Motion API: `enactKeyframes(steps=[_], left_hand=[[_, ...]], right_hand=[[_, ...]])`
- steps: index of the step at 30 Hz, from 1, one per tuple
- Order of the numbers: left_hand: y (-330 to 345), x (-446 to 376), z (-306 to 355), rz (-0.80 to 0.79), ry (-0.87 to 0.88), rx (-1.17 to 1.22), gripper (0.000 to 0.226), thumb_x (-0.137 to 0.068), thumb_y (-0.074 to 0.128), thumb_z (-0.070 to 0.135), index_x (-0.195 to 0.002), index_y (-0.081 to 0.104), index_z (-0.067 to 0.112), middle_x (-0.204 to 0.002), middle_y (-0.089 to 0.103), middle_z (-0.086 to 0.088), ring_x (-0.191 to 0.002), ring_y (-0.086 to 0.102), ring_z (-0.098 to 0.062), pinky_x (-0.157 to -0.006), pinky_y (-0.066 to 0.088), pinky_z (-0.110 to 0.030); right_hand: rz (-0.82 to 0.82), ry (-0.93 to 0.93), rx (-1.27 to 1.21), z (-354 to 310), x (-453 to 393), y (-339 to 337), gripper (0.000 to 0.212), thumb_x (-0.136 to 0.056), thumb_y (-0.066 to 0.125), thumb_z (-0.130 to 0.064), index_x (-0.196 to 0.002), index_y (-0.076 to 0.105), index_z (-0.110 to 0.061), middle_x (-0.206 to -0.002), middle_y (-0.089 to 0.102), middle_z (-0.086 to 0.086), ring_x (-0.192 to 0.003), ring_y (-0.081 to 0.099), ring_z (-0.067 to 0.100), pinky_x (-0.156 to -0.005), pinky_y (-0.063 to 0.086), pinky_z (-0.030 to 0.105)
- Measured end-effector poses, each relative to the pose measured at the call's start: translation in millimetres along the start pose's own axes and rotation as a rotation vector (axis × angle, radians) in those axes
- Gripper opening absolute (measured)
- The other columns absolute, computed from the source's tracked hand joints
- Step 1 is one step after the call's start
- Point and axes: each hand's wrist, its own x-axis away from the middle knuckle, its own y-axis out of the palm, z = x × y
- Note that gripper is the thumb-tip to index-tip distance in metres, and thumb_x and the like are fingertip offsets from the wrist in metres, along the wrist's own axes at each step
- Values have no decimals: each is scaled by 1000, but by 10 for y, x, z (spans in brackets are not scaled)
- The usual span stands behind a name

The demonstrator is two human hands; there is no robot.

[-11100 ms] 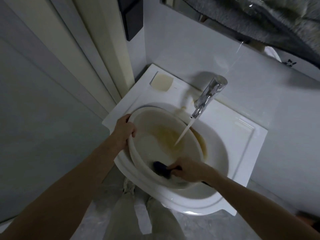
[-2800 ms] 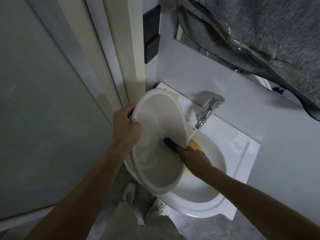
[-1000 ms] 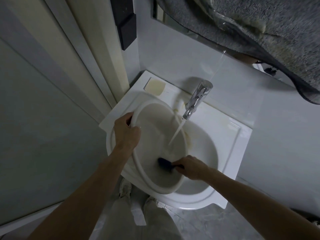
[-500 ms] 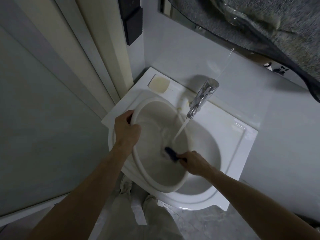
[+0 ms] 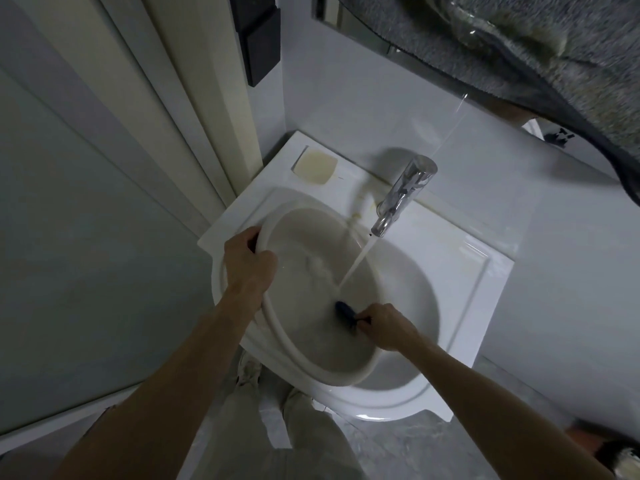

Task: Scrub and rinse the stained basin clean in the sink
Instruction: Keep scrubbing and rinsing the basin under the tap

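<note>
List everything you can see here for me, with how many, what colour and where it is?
Basin: one, off-white, tilted in the sink, under the water stream.
Brush: one, dark, inside the basin, in the right hand.
Sink: one, white, against the wall.
Tap: one, chrome, at the back of the sink, running.
Soap bar: one, pale yellow, sink's back left corner.
Towel: one, grey, hanging top right.
Switch plate: one, black, on the wall above.
Left hand: gripping the basin's left rim.
Right hand: gripping the brush.
Legs: pale trousers, below the sink.
</note>
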Motion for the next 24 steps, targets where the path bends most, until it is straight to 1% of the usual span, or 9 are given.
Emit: enactKeyframes(steps=[2, 4, 8, 13, 15, 18, 20, 22, 24], left_hand=[[2, 41, 0, -4, -6, 5, 38, -67, 45, -15, -76, 69, 13, -73, 66, -11, -67, 61, -26, -58, 57, -32], [-23, 33, -2, 3, -9, 7, 39, -65, 46, -14, -82, 72, 11, -80, 70, -15, -75, 66, -31, -65, 61, -40], [-59, -10, 61, -20, 18, -41, 40, -64, 47, -11, -84, 72, 13, -80, 71, -13, -78, 68, -32, -67, 62, -43], [-81, 7, 117, -49, 86, -52, 40, -64, 50, -11, -83, 72, 16, -75, 69, -8, -72, 68, -28, -57, 57, -34], [-71, 1, 120, -49, 95, -55, 38, -64, 50, -11, -85, 72, 12, -77, 70, -10, -72, 67, -27, -59, 58, -35], [-42, -1, 140, -45, 93, -55, 34, -65, 48, -14, -78, 69, 10, -72, 66, -9, -63, 61, -20, -55, 51, -26], [-49, -3, 142, -39, 91, -62, 34, -65, 49, -14, -78, 68, 10, -72, 66, -11, -62, 60, -19, -54, 52, -27], [-68, -5, 128, -34, 102, -63, 35, -65, 49, -14, -82, 70, 9, -76, 68, -13, -66, 63, -22, -58, 57, -32], [-73, 23, 145, -39, 116, -55, 37, -66, 49, -14, -86, 72, 7, -77, 69, -13, -69, 65, -22, -58, 58, -32]], right_hand=[[176, 47, 144, 21, -43, 18, 33, -102, 38, -30, -125, 63, -29, -98, 69, 3, -75, 63, 20, -67, 53, 30], [224, -15, 192, 51, -65, 39, 35, -104, 37, -29, -131, 57, -33, -102, 69, 3, -77, 64, 22, -69, 52, 30], [-123, -222, 86, 94, 48, -6, 33, -101, 48, -28, -129, 65, -32, -112, 71, -7, -87, 63, 11, -77, 46, 23], [261, -43, 257, 155, -7, 9, 37, -104, 38, -32, -138, 51, -36, -93, 67, 2, -72, 65, 20, -58, 49, 29], [196, -73, 172, 85, 27, 79, 36, -103, 40, -31, -137, 52, -35, -97, 68, 2, -72, 63, 18, -62, 47, 27], [-73, -208, -8, -22, 95, 129, 34, -101, 48, -29, -133, 61, -33, -120, 69, -4, -91, 62, 13, -78, 41, 20], [43, -189, 90, 10, 58, 71, 35, -102, 45, -30, -135, 57, -36, -119, 69, -3, -98, 66, 18, -79, 45, 24], [247, -61, 236, 87, 36, 30, 39, -104, 38, -32, -141, 48, -38, -104, 67, 4, -86, 67, 25, -66, 45, 29], [257, -38, 289, 87, 27, 77, 40, -105, 36, -33, -144, 43, -36, -95, 63, 4, -74, 64, 26, -59, 41, 30]])
